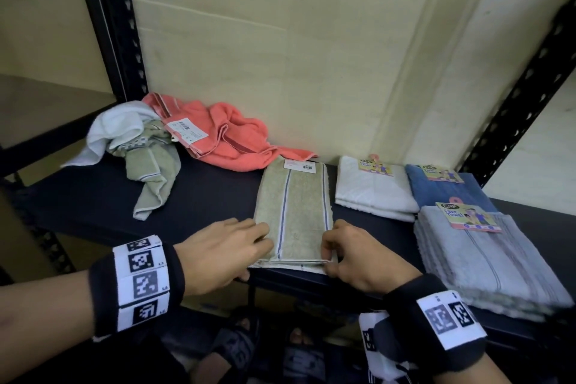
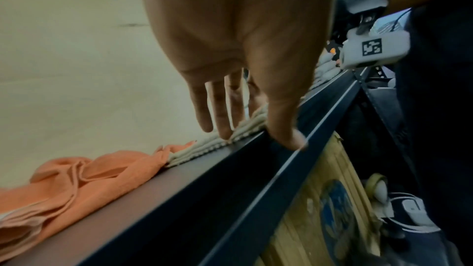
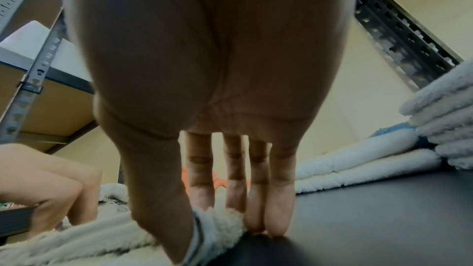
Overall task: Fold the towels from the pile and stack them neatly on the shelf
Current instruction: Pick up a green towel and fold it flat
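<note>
— Black metal shelf [image 1: 202, 196] carries everything, yes? What lies on it, from big to small?

— First the loose pile [image 1: 174, 140] at the back left: a coral towel [image 1: 237, 140], a white one and a green patterned one, all crumpled. On the right are the folded towels: a grey towel [image 1: 480, 262] at the front edge, a blue towel [image 1: 448, 187] behind it, a white towel [image 1: 374, 190] beside that. In the middle lies the beige towel [image 1: 293, 212] with blue stripes, folded long, its near end at the front edge of the shelf.

— And the hands?

— The left hand [image 1: 224, 252] pinches the near left corner, fingers [image 2: 222, 116] on top, thumb down at the shelf edge. The right hand [image 3: 212, 92] pinches the near right corner, thumb against fingers [image 3: 202, 185].

— What could go wrong?

— I think the next fold goes away from the person. If one corner slips, the layers shift and the edges do not meet. Also the far end touches the coral towel, so it may drag it.

— The room?

— Pale yellow wall behind, black punched posts at both sides, a cardboard box [image 2: 330, 199] under the shelf.
</note>
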